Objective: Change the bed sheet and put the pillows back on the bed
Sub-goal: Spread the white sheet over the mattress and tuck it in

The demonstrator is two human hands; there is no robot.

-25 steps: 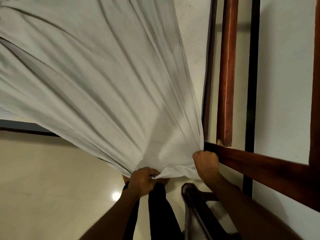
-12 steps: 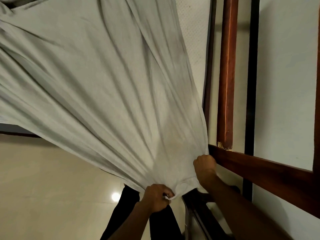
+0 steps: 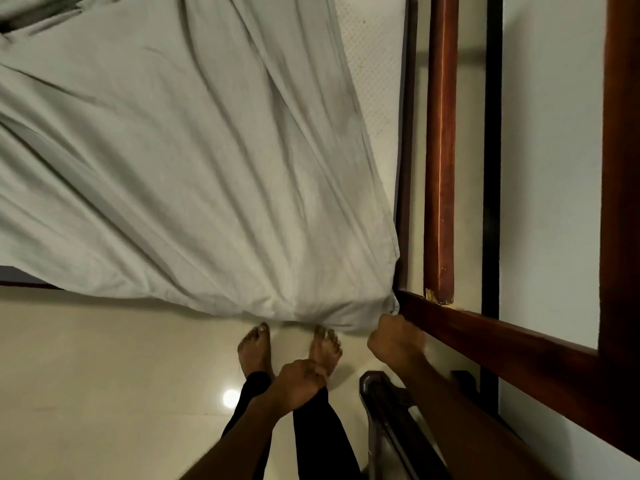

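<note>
A pale grey bed sheet (image 3: 180,161) is spread in wrinkles over the bed, and its near corner hangs bunched over the bed's corner. A strip of white mattress (image 3: 374,81) shows bare on the right. My right hand (image 3: 394,339) is a fist at the sheet's corner beside the wooden rail and grips the cloth's edge there. My left hand (image 3: 299,384) is lower, over my legs, with fingers curled and no cloth in it. No pillows are in view.
A reddish wooden bed frame (image 3: 440,168) runs along the right, and a cross rail (image 3: 502,344) meets it by my right hand. A dark wooden piece of furniture (image 3: 384,414) stands under my right arm. My bare feet (image 3: 256,344) stand on the glossy cream floor (image 3: 104,375).
My left hand let go of the sheet's edge and drew back toward me. The sheet dropped and now lies lower over the bed's corner. My right hand stayed at the corner.
</note>
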